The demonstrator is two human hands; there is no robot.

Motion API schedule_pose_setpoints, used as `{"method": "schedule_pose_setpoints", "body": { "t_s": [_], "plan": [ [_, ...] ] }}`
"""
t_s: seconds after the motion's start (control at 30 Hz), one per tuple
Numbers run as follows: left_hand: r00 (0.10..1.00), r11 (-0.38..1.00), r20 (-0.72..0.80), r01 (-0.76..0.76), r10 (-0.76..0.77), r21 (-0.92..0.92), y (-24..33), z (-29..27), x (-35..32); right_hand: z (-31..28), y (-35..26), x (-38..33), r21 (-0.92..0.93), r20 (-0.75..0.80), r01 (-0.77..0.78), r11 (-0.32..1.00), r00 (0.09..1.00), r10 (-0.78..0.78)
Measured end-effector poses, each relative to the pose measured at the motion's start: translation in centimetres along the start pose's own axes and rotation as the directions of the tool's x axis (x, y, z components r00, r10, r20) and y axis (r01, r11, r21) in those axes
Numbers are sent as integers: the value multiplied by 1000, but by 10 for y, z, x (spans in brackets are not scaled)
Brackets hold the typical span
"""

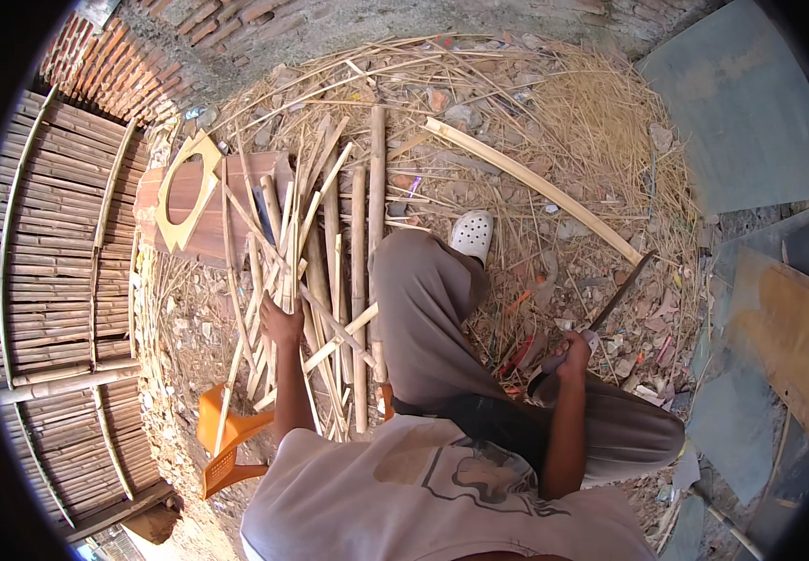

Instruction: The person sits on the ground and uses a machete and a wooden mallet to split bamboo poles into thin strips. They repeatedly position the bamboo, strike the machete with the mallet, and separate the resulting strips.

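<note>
My left hand [282, 323] reaches into a heap of split bamboo strips [329, 271] on the ground to my left. Its fingers close round a bamboo strip [285, 271], partly lost among the others. In my right hand [574, 353] is the handle of a machete [621, 292], its dark blade slanting away to the far right. Beyond the blade's tip lies a long, pale bamboo slat [535, 182], bent by the lens. Whole round bamboo poles [359, 280] lie beside the heap, near my bent knee.
An orange plastic chair [222, 421] lies at the left, partly hidden. Under the strips' far end is a brown board [208, 210] with a yellow cut-out frame [185, 192]. A bamboo slat wall [68, 234] borders the left; grey sheets [750, 103] lie at the right. Straw and rubble cover the ground.
</note>
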State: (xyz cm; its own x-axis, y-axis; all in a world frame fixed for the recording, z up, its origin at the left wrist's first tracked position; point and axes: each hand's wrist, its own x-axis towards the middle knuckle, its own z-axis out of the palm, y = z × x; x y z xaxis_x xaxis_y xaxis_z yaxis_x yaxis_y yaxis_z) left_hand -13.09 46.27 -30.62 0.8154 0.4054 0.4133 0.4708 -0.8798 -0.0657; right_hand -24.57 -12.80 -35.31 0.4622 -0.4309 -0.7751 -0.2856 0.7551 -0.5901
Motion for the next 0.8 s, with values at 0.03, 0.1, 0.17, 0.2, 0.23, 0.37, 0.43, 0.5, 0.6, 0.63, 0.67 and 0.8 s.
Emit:
{"method": "schedule_pose_setpoints", "body": {
  "t_s": [0.03,0.1,0.17,0.2,0.23,0.37,0.43,0.5,0.6,0.63,0.67,0.8],
  "plan": [
    [989,977,144,52,-22,-208,16,2,5,3,0,-4,17,6,-40,999,999,39],
    [964,790,241,63,109,-610,78,0,13,3,5,0,-20,-6,-19,1000,1000,19],
    [883,431,354,201,309,-879,166,5,12,-1,11,8,-59,-20,-17,998,1000,16],
    [799,230,423,356,428,-906,211,6,13,-4,14,11,-77,-32,-20,997,999,17],
    [625,127,587,621,515,-773,250,23,13,-5,14,15,-100,-35,-24,995,999,20],
    [268,292,745,798,611,-527,415,59,11,-7,18,15,-146,-56,-34,989,998,26],
    [295,372,777,747,557,-550,472,97,6,-2,13,6,-171,-142,-70,983,989,45],
    [285,376,824,783,490,-495,522,118,6,1,4,-5,-185,-136,-29,982,991,4],
    [261,341,865,840,429,-423,591,114,17,-5,0,-2,-210,-230,-80,975,973,30],
    [332,258,885,870,327,-421,595,142,21,4,-9,-8,-260,-219,-69,963,976,10],
    [380,180,898,889,222,-420,604,166,21,8,-13,-9,-303,-220,-60,951,975,-8],
    [337,253,941,908,32,-334,632,178,21,-11,-9,7,-325,-295,-125,937,955,25]
  ]
}}
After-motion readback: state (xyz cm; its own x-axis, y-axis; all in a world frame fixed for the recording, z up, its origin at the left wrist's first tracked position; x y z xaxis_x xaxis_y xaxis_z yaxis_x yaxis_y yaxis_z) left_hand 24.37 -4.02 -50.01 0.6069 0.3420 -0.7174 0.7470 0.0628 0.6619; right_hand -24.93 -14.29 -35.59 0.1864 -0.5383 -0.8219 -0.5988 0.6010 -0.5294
